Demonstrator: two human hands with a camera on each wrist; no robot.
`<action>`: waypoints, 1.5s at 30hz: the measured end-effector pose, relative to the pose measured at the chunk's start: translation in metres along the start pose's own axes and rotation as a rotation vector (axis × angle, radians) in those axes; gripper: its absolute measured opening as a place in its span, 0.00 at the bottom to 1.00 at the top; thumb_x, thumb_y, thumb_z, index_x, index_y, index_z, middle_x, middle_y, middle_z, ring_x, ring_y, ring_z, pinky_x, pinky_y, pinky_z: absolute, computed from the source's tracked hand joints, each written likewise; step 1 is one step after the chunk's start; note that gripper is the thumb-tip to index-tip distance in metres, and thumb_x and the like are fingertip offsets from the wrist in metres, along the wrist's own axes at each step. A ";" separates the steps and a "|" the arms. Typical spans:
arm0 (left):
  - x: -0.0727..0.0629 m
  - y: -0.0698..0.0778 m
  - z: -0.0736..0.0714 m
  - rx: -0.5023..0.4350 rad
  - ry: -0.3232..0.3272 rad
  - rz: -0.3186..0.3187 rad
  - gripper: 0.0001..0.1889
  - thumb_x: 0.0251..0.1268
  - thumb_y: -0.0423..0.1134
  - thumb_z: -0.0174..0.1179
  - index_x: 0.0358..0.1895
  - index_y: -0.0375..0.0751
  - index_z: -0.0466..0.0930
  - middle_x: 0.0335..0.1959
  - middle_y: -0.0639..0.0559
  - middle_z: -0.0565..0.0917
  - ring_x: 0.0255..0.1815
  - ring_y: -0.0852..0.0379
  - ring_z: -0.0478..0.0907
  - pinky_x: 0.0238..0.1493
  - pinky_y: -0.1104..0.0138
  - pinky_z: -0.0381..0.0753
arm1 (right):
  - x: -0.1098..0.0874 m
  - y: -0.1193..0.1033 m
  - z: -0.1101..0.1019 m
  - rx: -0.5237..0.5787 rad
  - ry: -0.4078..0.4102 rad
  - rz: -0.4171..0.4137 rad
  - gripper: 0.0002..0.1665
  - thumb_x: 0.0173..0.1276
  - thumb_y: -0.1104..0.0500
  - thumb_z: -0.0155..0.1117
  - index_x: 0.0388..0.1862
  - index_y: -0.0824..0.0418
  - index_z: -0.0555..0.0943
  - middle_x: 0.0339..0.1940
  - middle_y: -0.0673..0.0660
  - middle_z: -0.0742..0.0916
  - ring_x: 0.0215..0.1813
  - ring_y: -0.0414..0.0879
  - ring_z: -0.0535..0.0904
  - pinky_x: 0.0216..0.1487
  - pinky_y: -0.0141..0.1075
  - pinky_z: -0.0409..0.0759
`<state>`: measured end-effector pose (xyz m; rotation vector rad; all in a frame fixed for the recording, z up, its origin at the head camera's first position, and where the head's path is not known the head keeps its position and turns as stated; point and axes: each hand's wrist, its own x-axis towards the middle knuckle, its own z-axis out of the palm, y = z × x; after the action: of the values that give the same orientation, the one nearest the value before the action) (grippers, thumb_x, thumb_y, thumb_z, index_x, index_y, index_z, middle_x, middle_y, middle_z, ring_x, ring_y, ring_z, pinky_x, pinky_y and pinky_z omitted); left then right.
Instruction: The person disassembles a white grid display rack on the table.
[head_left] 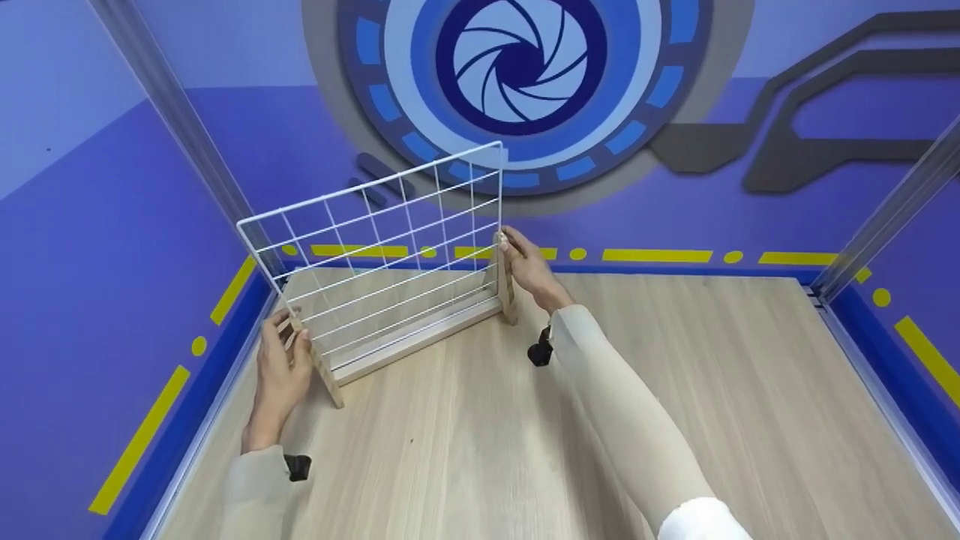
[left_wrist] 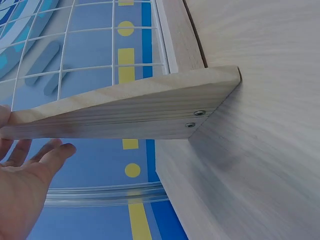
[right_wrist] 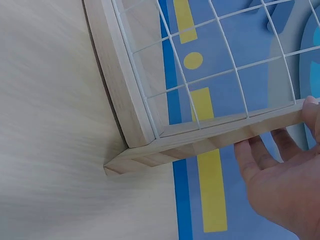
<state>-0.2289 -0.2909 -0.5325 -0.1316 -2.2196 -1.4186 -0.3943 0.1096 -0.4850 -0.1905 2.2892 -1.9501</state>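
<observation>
A white wire grid panel stands in a wooden base with a long rail and an upright side piece at each end. The stand sits at an angle on the table, its left end nearer. At the upper end of the left side piece, my left hand grips the wood between thumb and fingers. Two screw heads show low on that piece's outer face. My right hand pinches the top of the right side piece, thumb on one edge and fingers on the other.
The wood-grain table extends in front and to the right of the stand. Behind it rises a blue-purple wall with a round printed emblem and yellow dashes. Metal posts mark the corners.
</observation>
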 end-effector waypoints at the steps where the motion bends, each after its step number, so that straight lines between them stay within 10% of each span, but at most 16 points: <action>1: -0.001 0.000 0.000 -0.016 0.001 0.002 0.22 0.82 0.24 0.50 0.72 0.22 0.58 0.72 0.26 0.69 0.76 0.27 0.69 0.70 0.87 0.68 | 0.001 0.000 0.001 0.009 0.000 0.005 0.31 0.90 0.53 0.48 0.87 0.50 0.62 0.84 0.59 0.70 0.78 0.53 0.70 0.78 0.46 0.74; 8: -0.014 0.001 -0.003 -0.091 0.031 0.009 0.22 0.81 0.22 0.50 0.72 0.22 0.58 0.68 0.27 0.70 0.74 0.30 0.69 0.70 0.86 0.69 | 0.005 -0.002 0.008 0.032 -0.033 0.041 0.31 0.90 0.50 0.48 0.88 0.47 0.62 0.84 0.56 0.71 0.72 0.50 0.72 0.70 0.40 0.77; 16: -0.034 0.006 -0.007 -0.068 0.056 0.029 0.23 0.82 0.24 0.51 0.72 0.22 0.56 0.65 0.30 0.71 0.65 0.65 0.73 0.70 0.85 0.71 | 0.007 -0.006 0.014 0.023 -0.085 0.040 0.31 0.90 0.50 0.46 0.88 0.48 0.61 0.86 0.56 0.67 0.80 0.51 0.67 0.76 0.43 0.73; 26: -0.044 0.008 -0.008 -0.047 0.078 0.052 0.23 0.80 0.24 0.54 0.71 0.23 0.61 0.61 0.32 0.72 0.63 0.52 0.77 0.66 0.84 0.77 | 0.019 -0.007 0.022 0.028 -0.102 0.044 0.31 0.90 0.49 0.47 0.87 0.46 0.62 0.87 0.56 0.66 0.85 0.53 0.62 0.86 0.50 0.65; 45: -0.049 0.006 -0.003 0.052 0.162 0.108 0.24 0.73 0.17 0.58 0.69 0.19 0.66 0.56 0.35 0.73 0.56 0.66 0.76 0.57 0.87 0.78 | 0.040 -0.013 0.037 0.085 -0.110 0.082 0.30 0.91 0.50 0.45 0.87 0.46 0.62 0.84 0.59 0.70 0.76 0.56 0.71 0.81 0.57 0.72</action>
<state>-0.1835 -0.2817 -0.5487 -0.1129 -2.0824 -1.2673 -0.4265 0.0646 -0.4789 -0.1875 2.1075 -1.9409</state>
